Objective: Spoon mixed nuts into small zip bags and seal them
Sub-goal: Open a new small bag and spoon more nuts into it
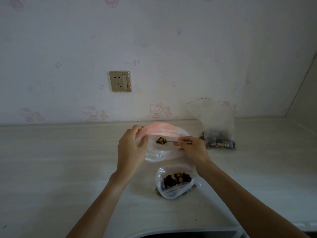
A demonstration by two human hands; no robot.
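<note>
My left hand (pixel 131 148) grips the rim of a small clear zip bag (pixel 161 154) and holds its mouth wide open above the counter. My right hand (pixel 192 148) pinches a metal spoon (pixel 169 142) whose bowl, heaped with mixed nuts (pixel 160 140), is inside the bag's mouth. In front of that bag, another small bag (pixel 175 181) with nuts inside lies open on the counter. A larger clear bag (pixel 217 127) with a red zip line stands at the back right, with nuts at its bottom.
A pale counter (pixel 60 160) runs to a wallpapered wall with a socket plate (pixel 120 81). A dark sink rim (pixel 185 234) shows at the bottom edge. A side wall closes the right end.
</note>
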